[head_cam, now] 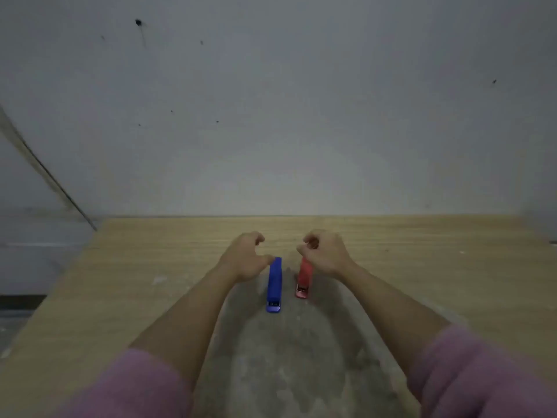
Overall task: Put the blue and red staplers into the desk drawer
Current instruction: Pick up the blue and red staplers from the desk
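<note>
Nearest the camera, your two pink sleeves [144,384] fill the lower corners, with both bare forearms reaching forward over the wooden bench [422,251]. Between the forearms the bench surface shows a grey, worn patch [286,357].

Further out, the blue stapler [274,285] lies flat on the bench, lengthwise away from you, its metal front end towards you. Just beside it, to its right and apart from it, lies the red stapler [303,280], pointing the same way and slightly shorter in the view.

Your left hand [244,257] is at the far end of the blue stapler; its fingers [256,238] are curled and apart from the thumb, which looks to touch the stapler's far tip, though no grip is closed on it. Your right hand [324,251] covers the far end of the red stapler, fingers curled in loosely; whether they press on the stapler you cannot tell from here, as the hand hides the contact.

Beyond the hands the bench runs to a plain grey wall [301,101] marked with a few dark spots.
</note>
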Tool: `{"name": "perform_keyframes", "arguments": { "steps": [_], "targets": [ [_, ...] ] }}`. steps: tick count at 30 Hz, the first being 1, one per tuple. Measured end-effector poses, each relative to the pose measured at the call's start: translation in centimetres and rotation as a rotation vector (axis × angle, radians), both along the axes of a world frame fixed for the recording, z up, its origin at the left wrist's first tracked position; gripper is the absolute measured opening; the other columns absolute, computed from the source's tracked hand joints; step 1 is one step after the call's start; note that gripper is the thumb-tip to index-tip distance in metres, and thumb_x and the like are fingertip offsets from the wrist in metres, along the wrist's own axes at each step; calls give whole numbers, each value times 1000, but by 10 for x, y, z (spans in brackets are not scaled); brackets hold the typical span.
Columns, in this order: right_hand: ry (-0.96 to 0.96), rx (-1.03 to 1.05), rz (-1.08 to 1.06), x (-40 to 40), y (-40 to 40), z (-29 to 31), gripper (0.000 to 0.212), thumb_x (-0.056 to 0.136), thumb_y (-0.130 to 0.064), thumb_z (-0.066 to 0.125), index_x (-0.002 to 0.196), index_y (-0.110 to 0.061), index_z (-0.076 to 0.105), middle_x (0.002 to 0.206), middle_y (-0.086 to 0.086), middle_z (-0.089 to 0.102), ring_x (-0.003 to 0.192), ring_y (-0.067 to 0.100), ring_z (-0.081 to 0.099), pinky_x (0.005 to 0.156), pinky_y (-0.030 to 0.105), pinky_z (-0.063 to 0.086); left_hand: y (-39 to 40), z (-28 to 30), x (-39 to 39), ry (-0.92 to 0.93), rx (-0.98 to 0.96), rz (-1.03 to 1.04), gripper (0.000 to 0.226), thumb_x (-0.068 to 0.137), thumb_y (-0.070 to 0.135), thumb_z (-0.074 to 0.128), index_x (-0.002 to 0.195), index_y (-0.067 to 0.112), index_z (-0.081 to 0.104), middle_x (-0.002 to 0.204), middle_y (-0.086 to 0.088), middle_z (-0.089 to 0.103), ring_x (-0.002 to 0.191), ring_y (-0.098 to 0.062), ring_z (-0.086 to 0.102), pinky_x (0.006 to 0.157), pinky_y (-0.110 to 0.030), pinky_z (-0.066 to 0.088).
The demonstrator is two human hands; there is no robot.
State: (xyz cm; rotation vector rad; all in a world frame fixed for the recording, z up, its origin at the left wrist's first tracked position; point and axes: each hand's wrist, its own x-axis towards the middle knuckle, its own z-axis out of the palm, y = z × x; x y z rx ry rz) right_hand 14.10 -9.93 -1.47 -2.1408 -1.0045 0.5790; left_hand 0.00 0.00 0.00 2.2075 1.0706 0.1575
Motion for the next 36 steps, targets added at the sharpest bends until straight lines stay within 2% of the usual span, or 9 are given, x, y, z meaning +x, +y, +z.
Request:
{"name": "perform_keyframes", "arguments": {
  "steps": [4, 9, 15, 18, 20, 23, 27, 33, 36],
  "targets": [
    [-4, -77, -56, -2, 5, -34, 30, 76, -28, 66, 95, -6, 62, 104, 14, 63, 93, 28, 59, 84, 38, 52, 0, -33, 3, 126, -127, 32, 60, 81, 27, 65, 132, 4, 42, 138, -15, 48, 121, -29, 50, 102, -39, 44],
    [40, -108, -122, -6, 9, -58, 53, 78, -30, 67, 123, -9, 48, 127, 11, 43, 108, 26, 50, 93, 32, 44, -5, -66, 12, 203, -180, 22, 67, 82, 33, 63, 134, 3, 34, 134, -15, 49, 116, -30, 52, 94, -37, 44],
    [176, -58, -182, -12, 7, -63, 59, 83, -22, 61, 136, -10, 36, 124, 11, 54, 104, 25, 53, 79, 27, 39, -10, -83, 21, 138, -185, 79, 34, 80, 29, 61, 101, 4, 55, 104, -15, 59, 82, -26, 56, 68, -33, 42],
    [233, -44, -291, -12, 6, -62, 45, 81, -15, 58, 123, -3, 47, 115, 15, 61, 100, 30, 58, 75, 29, 41, -15, -81, 21, 102, -162, 116, 19, 81, 25, 58, 73, 9, 50, 69, -5, 52, 58, -17, 47, 52, -27, 35],
    [324, 0, -359, -10, 2, -63, 34, 79, -10, 56, 113, -4, 56, 105, 14, 64, 87, 24, 58, 69, 26, 41, -18, -80, 21, 49, -191, 169, 19, 82, 21, 56, 68, 10, 47, 60, -1, 47, 53, -13, 44, 49, -25, 33],
    [524, 82, -471, -5, -11, -65, 26, 81, -10, 54, 105, -3, 64, 85, 10, 65, 70, 20, 59, 54, 25, 43, -28, -78, 18, -28, -278, 233, 14, 84, 18, 54, 77, 5, 54, 64, -3, 53, 61, -19, 52, 53, -26, 37],
    [752, 164, -522, 2, -47, -57, 13, 85, -9, 53, 80, -10, 65, 69, 6, 63, 58, 18, 58, 52, 28, 48, -62, -69, 18, -54, -393, 200, 12, 88, 15, 44, 86, 6, 52, 75, -8, 55, 67, -20, 52, 59, -28, 39],
    [813, 140, -447, 14, -110, -48, 18, 80, -1, 47, 79, -7, 64, 64, 10, 61, 51, 22, 57, 50, 32, 50, -114, -59, 28, -79, -454, 186, 17, 93, 19, 32, 89, 12, 48, 73, -1, 50, 66, -15, 48, 66, -30, 40],
    [766, 142, -417, 26, -151, -41, 21, 72, 3, 48, 70, -8, 65, 63, 12, 59, 49, 24, 54, 52, 31, 48, -155, -45, 35, -143, -489, 164, 18, 95, 18, 28, 90, 14, 45, 74, 2, 47, 65, -11, 45, 58, -24, 37]
  ]
}}
